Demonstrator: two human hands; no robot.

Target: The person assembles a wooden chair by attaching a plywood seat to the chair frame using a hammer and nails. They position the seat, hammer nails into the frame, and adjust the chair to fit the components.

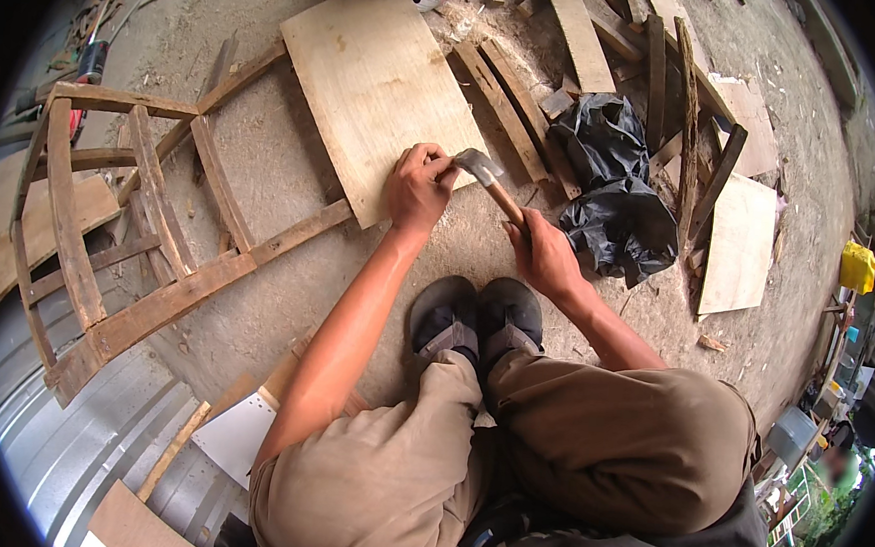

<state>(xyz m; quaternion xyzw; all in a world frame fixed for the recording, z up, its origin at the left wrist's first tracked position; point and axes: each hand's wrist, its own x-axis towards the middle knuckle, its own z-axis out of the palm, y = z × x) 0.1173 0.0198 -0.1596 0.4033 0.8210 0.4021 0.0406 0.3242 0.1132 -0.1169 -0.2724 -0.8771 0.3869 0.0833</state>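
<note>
Gripping a hammer [504, 201] at centre frame in a closed fist, the right hand [551, 258] could, through one stray swing, bruise the left hand [420, 190], fingers pinched beside the hammer's head over the upper-centre plywood panel [380, 74], their hold, if any, hidden.

I was in a rough woodworking shop, or a yard used as one, seemingly open to the outdoors. The bare, dusty floor [803, 196] was strewn with wood chips, and timber planks [582, 42] lay heaped ahead of me, beside crumpled black plastic [616, 224]. The hammer [503, 200] in my right hand [551, 255], the pale plywood sheet [384, 80] near it and the ladder-like wooden frame [175, 303] on my left all spoke of carpentry. Ridged metal sheeting [88, 423] lay at my lower left, and greenery [812, 542] showed past the clutter on the far right.
</note>
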